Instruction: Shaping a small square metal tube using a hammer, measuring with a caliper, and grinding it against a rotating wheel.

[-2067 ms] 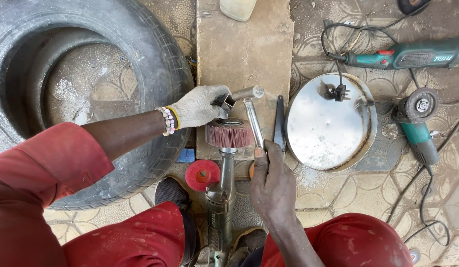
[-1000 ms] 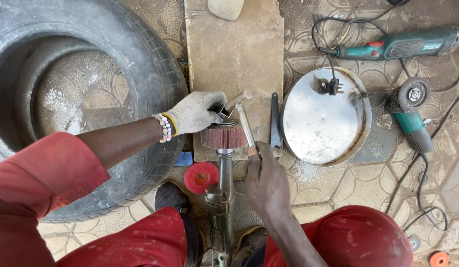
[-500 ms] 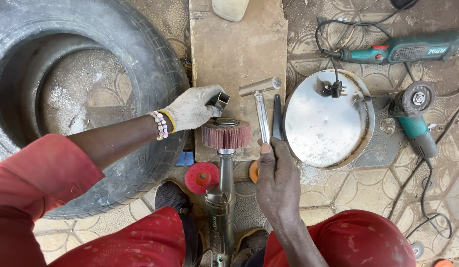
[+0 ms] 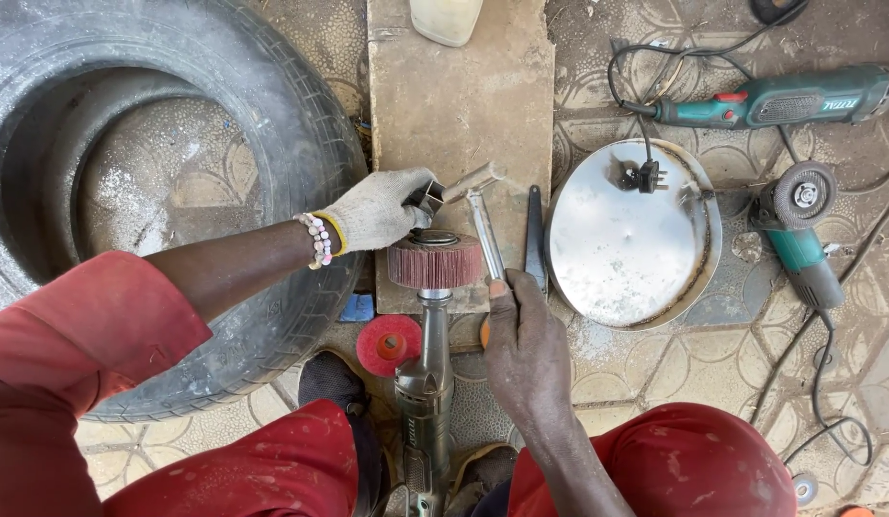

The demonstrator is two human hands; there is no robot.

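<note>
My left hand (image 4: 379, 208), in a white work glove, pinches a small shiny metal piece (image 4: 428, 196) just above a reddish flap-wheel drum (image 4: 435, 261). The drum is mounted on a grey power tool (image 4: 425, 383) lying between my knees. My bare right hand (image 4: 526, 345) grips the handle of a hammer (image 4: 478, 206), whose metal head rests against the small piece on the wooden board (image 4: 463, 105). A dark flat wrench (image 4: 533, 239) lies to the right of the hammer shaft.
A large tyre (image 4: 167, 182) lies at the left. A round shiny metal plate (image 4: 631, 249) with a plug on it sits at the right, with two green angle grinders (image 4: 779, 96) (image 4: 803, 239) and cables beyond. A red disc (image 4: 389, 343) lies near my foot.
The hammer swung down toward the metal piece, lifted away to the right, and now its head is back against the piece. My left hand has stayed at the drum.
</note>
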